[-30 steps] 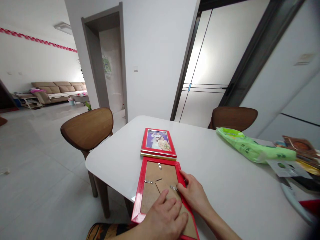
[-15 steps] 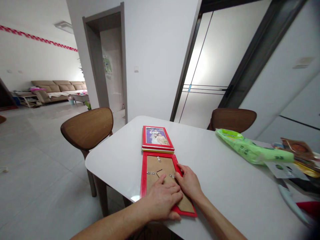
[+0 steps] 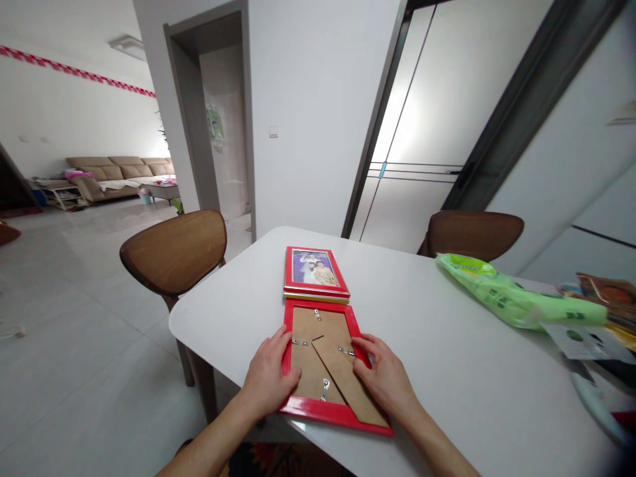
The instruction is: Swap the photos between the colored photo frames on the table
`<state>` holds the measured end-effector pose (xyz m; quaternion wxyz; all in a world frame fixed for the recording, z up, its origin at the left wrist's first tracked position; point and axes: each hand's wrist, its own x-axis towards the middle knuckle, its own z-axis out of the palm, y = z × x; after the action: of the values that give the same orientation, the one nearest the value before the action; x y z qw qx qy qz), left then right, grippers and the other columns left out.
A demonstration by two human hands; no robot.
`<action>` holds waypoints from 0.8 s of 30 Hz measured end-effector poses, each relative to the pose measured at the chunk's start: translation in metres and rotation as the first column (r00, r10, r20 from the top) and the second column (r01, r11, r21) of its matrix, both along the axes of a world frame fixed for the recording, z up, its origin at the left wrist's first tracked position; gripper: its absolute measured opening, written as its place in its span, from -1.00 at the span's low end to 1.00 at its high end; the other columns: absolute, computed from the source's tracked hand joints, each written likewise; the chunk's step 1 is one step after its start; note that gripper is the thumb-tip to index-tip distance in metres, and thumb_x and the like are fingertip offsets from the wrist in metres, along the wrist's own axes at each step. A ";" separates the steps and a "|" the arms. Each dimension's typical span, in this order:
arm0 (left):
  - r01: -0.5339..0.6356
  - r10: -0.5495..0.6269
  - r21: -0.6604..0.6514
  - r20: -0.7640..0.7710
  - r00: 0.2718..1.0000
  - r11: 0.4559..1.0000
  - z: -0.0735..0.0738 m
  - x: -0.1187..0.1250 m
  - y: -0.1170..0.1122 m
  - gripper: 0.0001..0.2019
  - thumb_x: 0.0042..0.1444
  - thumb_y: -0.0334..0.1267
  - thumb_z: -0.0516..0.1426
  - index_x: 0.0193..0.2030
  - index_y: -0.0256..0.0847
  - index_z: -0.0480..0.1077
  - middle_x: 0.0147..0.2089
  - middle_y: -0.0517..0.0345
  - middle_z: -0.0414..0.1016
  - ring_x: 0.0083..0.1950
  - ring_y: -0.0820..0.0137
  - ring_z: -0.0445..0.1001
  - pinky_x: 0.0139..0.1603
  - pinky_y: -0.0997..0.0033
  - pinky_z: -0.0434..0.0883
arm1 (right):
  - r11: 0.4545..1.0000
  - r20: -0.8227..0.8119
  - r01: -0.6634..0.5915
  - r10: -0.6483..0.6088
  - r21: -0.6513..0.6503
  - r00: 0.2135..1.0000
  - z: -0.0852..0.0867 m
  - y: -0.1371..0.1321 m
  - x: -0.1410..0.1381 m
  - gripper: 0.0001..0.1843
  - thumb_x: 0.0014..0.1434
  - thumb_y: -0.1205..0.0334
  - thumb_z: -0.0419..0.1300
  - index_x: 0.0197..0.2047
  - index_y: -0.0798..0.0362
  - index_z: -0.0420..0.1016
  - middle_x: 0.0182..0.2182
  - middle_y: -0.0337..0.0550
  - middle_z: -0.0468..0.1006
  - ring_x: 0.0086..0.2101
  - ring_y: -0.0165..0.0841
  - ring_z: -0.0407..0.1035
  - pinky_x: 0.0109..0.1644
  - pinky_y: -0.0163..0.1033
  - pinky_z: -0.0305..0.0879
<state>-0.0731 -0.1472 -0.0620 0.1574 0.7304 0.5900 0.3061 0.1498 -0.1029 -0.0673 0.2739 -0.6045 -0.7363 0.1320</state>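
Observation:
A red picture frame (image 3: 325,412) lies back side up near the table's front edge. Its brown backing board carries small metal clips and a slanted stand leg (image 3: 348,381). My left hand (image 3: 271,372) grips the frame's left side, thumb on top and fingers along the outer edge. On the opposite side my right hand (image 3: 385,372) holds the right edge, its thumb near the right clip. Just beyond, touching or nearly touching the far edge, sits a stack of red frames with a photo (image 3: 314,267) of people facing up.
The white table (image 3: 422,311) carries a green plastic bag (image 3: 517,295) and assorted packets at the right. Wooden chairs stand at the left (image 3: 173,252) and far right (image 3: 474,235). Behind are a wall and a frosted door.
My left hand has moved from the middle of the backing board to the frame's left edge, uncovering the lower clip and stand leg. My right hand stays at the right edge.

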 end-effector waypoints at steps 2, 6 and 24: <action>0.000 0.000 0.006 0.009 1.000 1.000 -0.002 0.000 0.001 -0.45 -0.12 -0.36 0.04 0.10 -0.29 0.13 0.18 -0.04 0.10 0.17 0.30 0.11 0.16 0.24 0.08 | 1.000 0.008 0.004 -0.005 0.004 1.000 0.001 0.001 -0.001 -0.62 -0.09 0.30 -0.01 -0.17 0.13 0.42 -0.10 -0.03 0.35 -0.12 -0.29 0.26 0.03 -0.19 0.11; 0.013 -0.013 0.002 0.005 1.000 1.000 -0.004 0.000 0.003 -0.46 -0.11 -0.36 0.02 0.10 -0.35 0.13 0.18 -0.07 0.09 0.17 0.31 0.10 0.17 0.29 0.09 | 1.000 0.024 0.028 -0.028 -0.003 0.999 0.004 0.005 -0.004 -0.67 -0.08 0.33 0.00 -0.23 0.14 0.45 -0.19 -0.04 0.38 -0.19 -0.32 0.28 -0.04 -0.22 0.16; 0.018 -0.018 0.017 0.002 1.000 1.000 -0.009 -0.002 0.001 -0.47 -0.10 -0.35 0.02 0.10 -0.36 0.14 0.18 -0.09 0.10 0.16 0.28 0.13 0.15 0.30 0.12 | 0.992 0.151 0.126 -0.123 -0.013 0.981 0.005 0.003 -0.008 -0.75 0.03 0.14 -0.02 -0.34 -0.01 0.45 -0.40 -0.17 0.34 -0.44 -0.41 0.28 -0.40 -0.34 0.10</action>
<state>-0.0754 -0.1457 -0.0706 0.1546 0.7366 0.5808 0.3102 0.1421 -0.0998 -0.0622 0.2186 -0.6606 -0.7141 0.0771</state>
